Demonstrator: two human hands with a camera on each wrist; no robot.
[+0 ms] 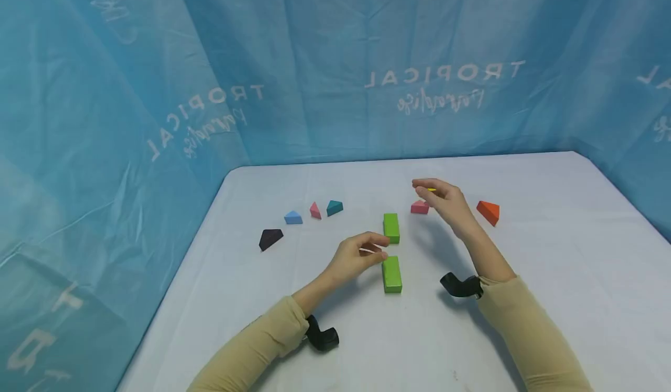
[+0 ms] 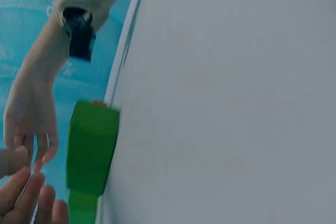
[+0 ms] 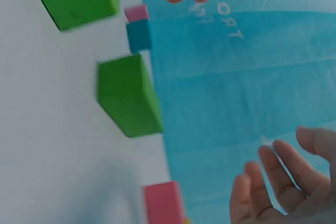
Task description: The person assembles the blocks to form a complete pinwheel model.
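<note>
Two green rectangular blocks stand one behind the other, a nearer one and a farther one. My left hand is beside them, its fingertips overlapping their left edges in the head view. In the left wrist view its fingers are spread loosely with nothing between them. Farther back, my right hand hovers above a pink block, fingers relaxed. A sliver of a yellow piece shows past the thumb; most of it is hidden. The right wrist view shows the right fingers holding nothing.
An orange block lies right of my right hand. Toward the left are a teal block, a small pink triangle, a light blue block and a black block. A blue printed curtain hangs behind the white table.
</note>
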